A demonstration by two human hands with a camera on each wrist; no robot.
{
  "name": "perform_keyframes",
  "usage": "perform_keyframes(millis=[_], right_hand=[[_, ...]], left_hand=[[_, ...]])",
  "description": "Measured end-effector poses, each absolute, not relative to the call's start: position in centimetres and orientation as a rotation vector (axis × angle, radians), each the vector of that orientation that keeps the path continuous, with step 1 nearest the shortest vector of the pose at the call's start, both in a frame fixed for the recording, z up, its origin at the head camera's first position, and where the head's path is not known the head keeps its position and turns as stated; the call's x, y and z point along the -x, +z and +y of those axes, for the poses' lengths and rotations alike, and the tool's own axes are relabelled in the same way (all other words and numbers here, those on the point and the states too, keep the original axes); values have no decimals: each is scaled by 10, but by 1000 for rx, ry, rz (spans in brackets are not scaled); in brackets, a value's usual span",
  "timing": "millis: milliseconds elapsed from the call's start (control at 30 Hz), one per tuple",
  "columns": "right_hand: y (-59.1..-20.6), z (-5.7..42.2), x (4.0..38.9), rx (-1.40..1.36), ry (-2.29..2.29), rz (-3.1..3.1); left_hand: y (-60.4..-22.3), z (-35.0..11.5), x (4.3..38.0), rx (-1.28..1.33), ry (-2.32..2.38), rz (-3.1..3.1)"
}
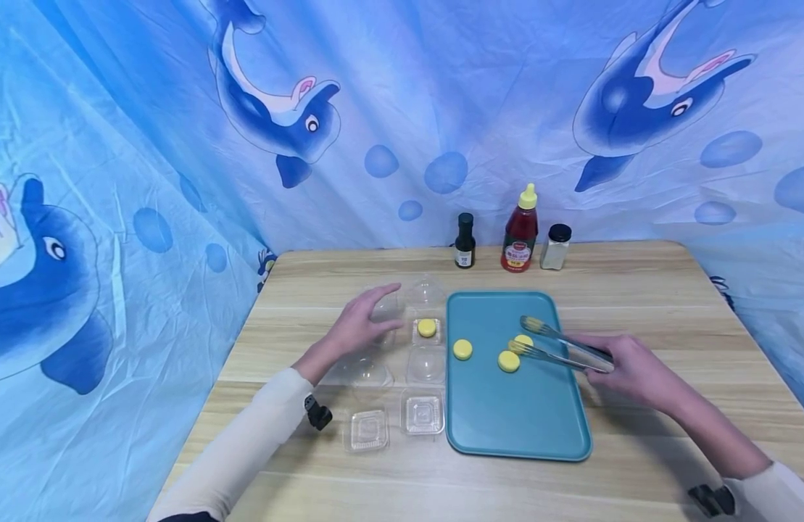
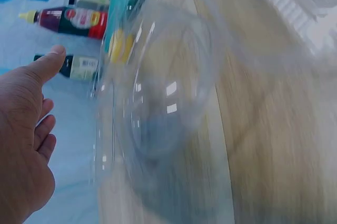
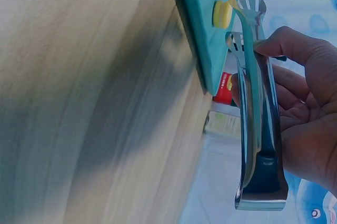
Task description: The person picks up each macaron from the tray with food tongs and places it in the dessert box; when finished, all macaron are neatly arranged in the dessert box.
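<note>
My right hand [image 1: 626,370] grips metal tongs [image 3: 266,129], their ends spread apart over a teal tray [image 1: 512,424]. Three yellow macarons lie on that tray: one at its left [image 1: 462,349], one lower down [image 1: 509,361], and one partly behind a tong tip [image 1: 523,339]. Another yellow macaron [image 1: 427,328] sits in a clear plastic box to the left of the tray. My left hand [image 1: 359,325] hovers beside that box with thumb and fingers apart, holding nothing. In the left wrist view, a clear domed lid [image 2: 171,87] shows to the right of the left hand [image 2: 23,129].
More clear boxes with hinged lids stand left of the tray, including a front one [image 1: 423,415] and one beside it [image 1: 367,431]. Along the back edge are a dark bottle [image 1: 465,243], a red sauce bottle [image 1: 519,239] and a black-capped shaker [image 1: 555,248].
</note>
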State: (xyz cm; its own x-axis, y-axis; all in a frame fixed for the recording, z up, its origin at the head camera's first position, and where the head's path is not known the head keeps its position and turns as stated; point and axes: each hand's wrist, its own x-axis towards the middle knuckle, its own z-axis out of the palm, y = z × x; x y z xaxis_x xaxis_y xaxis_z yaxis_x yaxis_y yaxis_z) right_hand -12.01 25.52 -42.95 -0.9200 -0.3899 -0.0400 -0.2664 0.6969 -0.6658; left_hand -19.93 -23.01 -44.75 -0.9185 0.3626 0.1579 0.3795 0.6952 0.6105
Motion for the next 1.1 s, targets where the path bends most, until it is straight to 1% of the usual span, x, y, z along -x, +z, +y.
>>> perform_keyframes(millis=[233,500,1100], right_hand=[[-433,260,117,515,-1024,2726],[-439,264,119,556,-990,2753],[-444,265,117,517,-978,2762]], left_hand=[[-449,-255,197,545,-1028,-2885],[-452,-275,195,569,-1000,-2952],[-465,-289,197,664,-1052,-2986]])
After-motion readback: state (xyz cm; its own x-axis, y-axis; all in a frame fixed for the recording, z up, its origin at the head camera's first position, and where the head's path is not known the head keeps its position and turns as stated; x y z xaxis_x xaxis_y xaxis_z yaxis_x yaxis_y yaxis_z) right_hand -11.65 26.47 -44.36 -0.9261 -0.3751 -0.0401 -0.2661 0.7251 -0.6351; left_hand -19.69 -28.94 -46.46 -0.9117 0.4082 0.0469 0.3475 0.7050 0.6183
